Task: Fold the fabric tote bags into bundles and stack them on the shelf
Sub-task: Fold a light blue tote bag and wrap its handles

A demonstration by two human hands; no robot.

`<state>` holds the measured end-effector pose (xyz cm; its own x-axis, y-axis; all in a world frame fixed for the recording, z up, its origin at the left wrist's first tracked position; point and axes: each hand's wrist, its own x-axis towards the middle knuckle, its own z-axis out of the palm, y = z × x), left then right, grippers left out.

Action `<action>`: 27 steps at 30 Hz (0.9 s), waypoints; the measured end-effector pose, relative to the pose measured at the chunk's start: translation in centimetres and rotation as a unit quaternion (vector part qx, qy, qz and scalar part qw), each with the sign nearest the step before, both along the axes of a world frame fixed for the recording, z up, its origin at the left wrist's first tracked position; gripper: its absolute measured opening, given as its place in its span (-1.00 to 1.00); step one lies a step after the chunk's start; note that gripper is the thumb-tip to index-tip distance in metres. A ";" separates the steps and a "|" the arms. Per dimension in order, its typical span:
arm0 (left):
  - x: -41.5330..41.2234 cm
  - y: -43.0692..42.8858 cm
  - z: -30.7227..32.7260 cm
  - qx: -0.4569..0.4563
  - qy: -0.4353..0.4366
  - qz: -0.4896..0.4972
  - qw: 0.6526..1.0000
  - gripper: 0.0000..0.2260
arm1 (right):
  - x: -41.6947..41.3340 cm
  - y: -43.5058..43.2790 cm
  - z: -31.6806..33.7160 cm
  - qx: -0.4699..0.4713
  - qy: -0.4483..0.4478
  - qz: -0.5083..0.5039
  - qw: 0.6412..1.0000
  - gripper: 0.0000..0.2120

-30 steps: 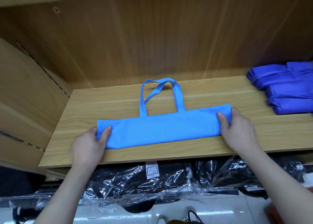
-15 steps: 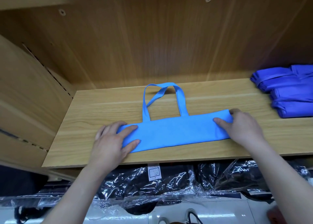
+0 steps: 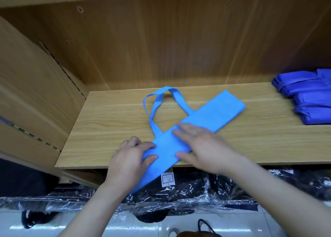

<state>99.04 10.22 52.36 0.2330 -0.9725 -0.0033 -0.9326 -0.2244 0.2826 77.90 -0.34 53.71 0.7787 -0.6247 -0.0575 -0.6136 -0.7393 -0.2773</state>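
A light blue tote bag (image 3: 213,118), folded into a long strip, lies slantwise on the wooden shelf (image 3: 107,129). Its near end hangs over the shelf's front edge and its two handles (image 3: 161,100) loop toward the back. My left hand (image 3: 130,163) grips the strip's near end, thumb on top and fingers curled at its left edge. My right hand (image 3: 204,147) lies flat on the middle of the strip with straight, spread fingers. A stack of folded dark blue bags (image 3: 308,95) sits at the shelf's right end.
The shelf's back panel (image 3: 179,45) and left side wall (image 3: 32,86) close in the space. Below the shelf lie black items in clear plastic wrap (image 3: 179,192), one with a white label (image 3: 167,178).
The strip has turned from lying across the shelf to slanting, its left end pulled toward me over the front edge. My right hand left the strip's right end and moved to its middle.
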 end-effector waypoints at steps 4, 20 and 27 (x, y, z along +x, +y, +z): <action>1.9 1.7 1.0 0.075 0.157 -0.099 0.980 -0.28 | -1.0 0.8 -3.7 -0.022 0.042 0.043 0.998 -0.14; -1.6 0.6 1.8 -0.120 0.269 -0.132 0.946 -0.72 | -1.6 2.3 -1.9 0.377 -0.297 -0.115 0.870 -0.57; -3.8 -2.3 0.1 0.000 0.219 -0.081 0.972 -0.79 | -0.5 3.5 -1.7 0.338 -0.474 -0.273 0.766 -0.86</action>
